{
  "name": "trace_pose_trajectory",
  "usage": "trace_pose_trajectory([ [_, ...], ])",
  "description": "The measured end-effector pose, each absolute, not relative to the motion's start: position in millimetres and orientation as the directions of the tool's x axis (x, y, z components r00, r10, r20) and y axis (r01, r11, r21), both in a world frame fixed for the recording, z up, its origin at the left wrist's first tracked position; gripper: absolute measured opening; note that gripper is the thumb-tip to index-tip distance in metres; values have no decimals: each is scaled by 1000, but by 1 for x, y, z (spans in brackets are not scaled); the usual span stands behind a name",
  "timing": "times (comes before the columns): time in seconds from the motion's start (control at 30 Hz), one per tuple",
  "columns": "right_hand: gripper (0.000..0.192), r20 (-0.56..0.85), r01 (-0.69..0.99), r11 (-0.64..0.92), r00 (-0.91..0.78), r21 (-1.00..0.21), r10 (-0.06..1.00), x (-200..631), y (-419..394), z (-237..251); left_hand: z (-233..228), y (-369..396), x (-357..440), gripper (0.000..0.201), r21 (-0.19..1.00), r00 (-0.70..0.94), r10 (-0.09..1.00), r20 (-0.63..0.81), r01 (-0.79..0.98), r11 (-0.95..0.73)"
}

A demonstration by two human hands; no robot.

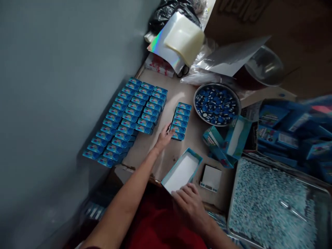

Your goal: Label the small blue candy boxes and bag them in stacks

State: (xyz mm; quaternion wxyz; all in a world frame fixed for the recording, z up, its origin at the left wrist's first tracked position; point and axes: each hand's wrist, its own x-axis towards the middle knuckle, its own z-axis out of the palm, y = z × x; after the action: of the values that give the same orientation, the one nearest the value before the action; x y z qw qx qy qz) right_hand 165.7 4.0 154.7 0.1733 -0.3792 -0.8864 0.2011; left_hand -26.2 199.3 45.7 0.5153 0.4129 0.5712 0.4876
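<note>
My left hand (165, 138) reaches forward to a short row of small blue packs (180, 117). Its thumb lies over the nearest pack and its fingers are at the row's left side, partly hidden. Close to my body, my right hand (188, 202) curls over the near end of an open blue carton (183, 169), whose white inside faces up. That carton lies tilted at the table's front edge. To the left, several longer rows of the same blue packs (127, 116) stand side by side along the wall.
A round bowl of blue-and-white pieces (217, 103) stands beyond a small scale (211, 178). Empty-looking blue cartons (237, 138) lie near a box of flattened packaging (290, 131). At right is a metal tray of pale-blue pellets (269, 200) with a scoop. Plastic bags and sheets (178, 38) crowd the back.
</note>
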Motion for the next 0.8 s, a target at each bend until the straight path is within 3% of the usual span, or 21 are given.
trace_pose_trajectory([
  [0.1, 19, 110, 542, 713, -757, -446, 644, 165, -1, 100, 61, 145, -69, 47, 980, -165, 966, -199, -25, 198],
  [0.17, 18, 97, 522, 740, -786, -425, 610, 156, 17, 90, 69, 98, -94, 35, 960, -319, 931, -180, 150, 237],
  [0.23, 29, 123, 549, 715, -750, -433, 650, 134, 52, 98, 68, 58, -107, 25, 889, -383, 920, -85, 387, 243],
  [0.3, 37, 154, 606, 635, -654, -480, 741, 100, 99, 114, 58, 37, -106, 23, 795, -334, 942, -26, 564, 222],
  [0.37, 55, 193, 681, 549, -529, -484, 827, 57, 151, 123, 42, 34, -94, 34, 714, -234, 971, -58, 670, 204],
  [0.43, 87, 207, 732, 545, -508, -409, 836, 15, 194, 117, 28, 42, -77, 46, 611, -100, 980, -174, 769, 187],
  [0.5, 100, 159, 749, 589, -570, -304, 806, -18, 219, 97, 17, 50, -67, 40, 522, 34, 951, -306, 842, 138],
  [0.6, 95, 141, 766, 617, -601, -178, 787, -39, 219, 67, 12, 43, -78, 32, 484, 97, 915, -393, 867, 116],
  [0.73, 77, 177, 791, 605, -585, -88, 791, -41, 195, 59, 14, 8, -118, 39, 404, -45, 898, -439, 883, 241],
  [0.8, 84, 135, 815, 572, -558, -99, 819, -45, 193, 66, 15, -2, -132, 40, 371, -128, 884, -449, 874, 315],
])
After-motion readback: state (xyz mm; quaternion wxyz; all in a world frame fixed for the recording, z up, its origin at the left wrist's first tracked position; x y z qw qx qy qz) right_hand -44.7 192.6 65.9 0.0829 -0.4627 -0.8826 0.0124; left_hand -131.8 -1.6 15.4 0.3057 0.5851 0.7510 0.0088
